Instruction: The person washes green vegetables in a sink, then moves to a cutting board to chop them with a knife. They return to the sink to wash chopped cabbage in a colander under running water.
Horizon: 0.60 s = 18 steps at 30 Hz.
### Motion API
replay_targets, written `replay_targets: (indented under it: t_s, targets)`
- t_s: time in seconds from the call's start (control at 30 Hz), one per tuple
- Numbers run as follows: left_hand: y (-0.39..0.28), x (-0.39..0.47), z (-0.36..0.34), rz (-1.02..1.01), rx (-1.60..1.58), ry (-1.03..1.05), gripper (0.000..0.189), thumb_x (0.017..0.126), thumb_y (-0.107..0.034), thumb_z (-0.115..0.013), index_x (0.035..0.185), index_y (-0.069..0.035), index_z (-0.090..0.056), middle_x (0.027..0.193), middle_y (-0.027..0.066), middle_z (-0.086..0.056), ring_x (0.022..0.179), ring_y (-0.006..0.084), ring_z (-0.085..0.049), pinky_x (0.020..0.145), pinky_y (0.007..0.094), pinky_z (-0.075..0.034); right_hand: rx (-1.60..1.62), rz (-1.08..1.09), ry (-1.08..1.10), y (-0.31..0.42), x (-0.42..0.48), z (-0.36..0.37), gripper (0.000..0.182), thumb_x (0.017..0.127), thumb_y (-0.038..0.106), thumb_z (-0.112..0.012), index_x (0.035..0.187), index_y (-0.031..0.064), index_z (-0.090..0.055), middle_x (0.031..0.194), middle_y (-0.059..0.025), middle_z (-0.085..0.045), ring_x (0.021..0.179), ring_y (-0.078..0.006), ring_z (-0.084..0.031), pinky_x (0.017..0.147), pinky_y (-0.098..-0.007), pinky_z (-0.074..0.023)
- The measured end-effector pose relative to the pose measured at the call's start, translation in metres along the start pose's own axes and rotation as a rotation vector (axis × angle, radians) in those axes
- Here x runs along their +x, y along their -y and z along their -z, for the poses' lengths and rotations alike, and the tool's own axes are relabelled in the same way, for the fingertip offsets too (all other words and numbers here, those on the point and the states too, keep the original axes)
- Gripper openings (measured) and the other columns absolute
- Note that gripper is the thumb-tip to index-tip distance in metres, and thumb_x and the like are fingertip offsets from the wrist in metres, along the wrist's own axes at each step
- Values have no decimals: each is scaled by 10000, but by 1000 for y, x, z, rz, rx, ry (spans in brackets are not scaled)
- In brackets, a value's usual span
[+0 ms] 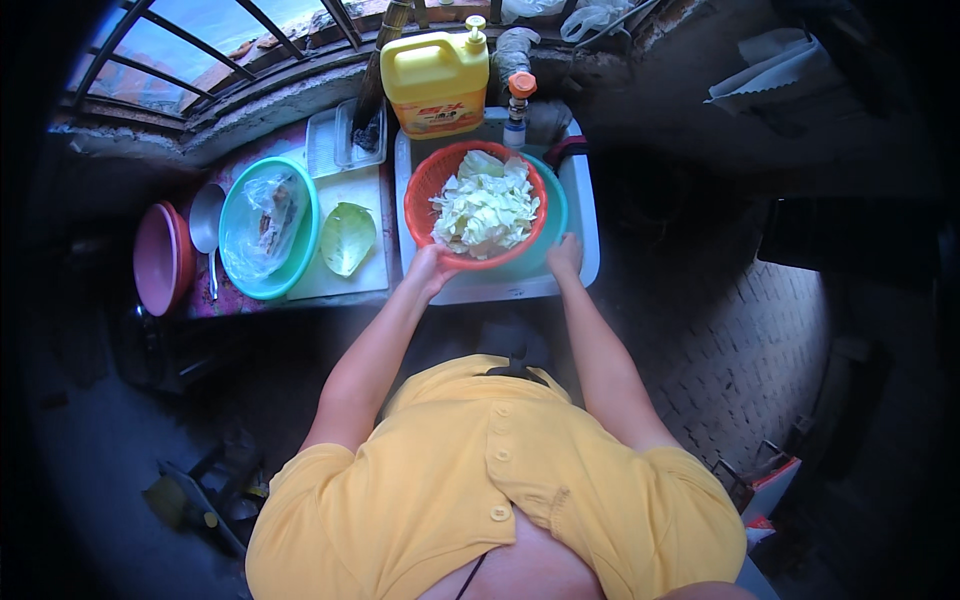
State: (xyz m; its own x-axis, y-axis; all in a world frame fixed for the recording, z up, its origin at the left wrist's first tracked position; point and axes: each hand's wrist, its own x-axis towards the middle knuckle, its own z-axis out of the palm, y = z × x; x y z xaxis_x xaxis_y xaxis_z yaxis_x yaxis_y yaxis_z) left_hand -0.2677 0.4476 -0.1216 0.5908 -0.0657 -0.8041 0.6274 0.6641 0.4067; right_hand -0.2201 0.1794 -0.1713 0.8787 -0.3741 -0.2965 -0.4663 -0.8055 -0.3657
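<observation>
My left hand [430, 271] grips the near-left rim of an orange-red plastic colander [420, 217]. Torn pale-green cabbage leaves [487, 202] fill much of it. Under and to the right of the colander is a teal plastic basin [556, 206], largely covered by it. My right hand [564, 257] has its fingers curled at the basin's near-right edge; the fingertips are hidden. Both vessels are in a white sink [587, 225]. A single cabbage leaf [348, 238] lies on a white board [367, 281] left of the sink.
Left of the board stand a turquoise basin [305, 262] holding a plastic bag [262, 225], a metal ladle [206, 217] and stacked bowls [155, 259]. Behind the sink are a yellow detergent jug [431, 82] and an orange-handled tap [521, 86]. Clear plastic trays [326, 142] lie near the barred window [195, 52].
</observation>
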Motion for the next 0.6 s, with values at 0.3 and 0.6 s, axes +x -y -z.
replay_targets:
  t_s: [0.3,0.6]
  targets:
    - [43,90,-3,9,135,8,385,793,-53,-503,1172,-52,-433,1025,133,-580,872,232,-621,719,364,-550,148,801,-22,92,64,18,239,835,103,-502,1056,35,-562,1004,-169,-591,941,-361,-555,831,-436,-440]
    - [41,142,4,-115,331,-88,346,851,-142,-570,1174,-86,-462,987,79,-630,768,173,-654,588,275,-559,-176,271,248,98,158,-82,570,706,373,-705,1135,35,-540,1170,-197,-542,1093,-347,-522,909,-423,-432]
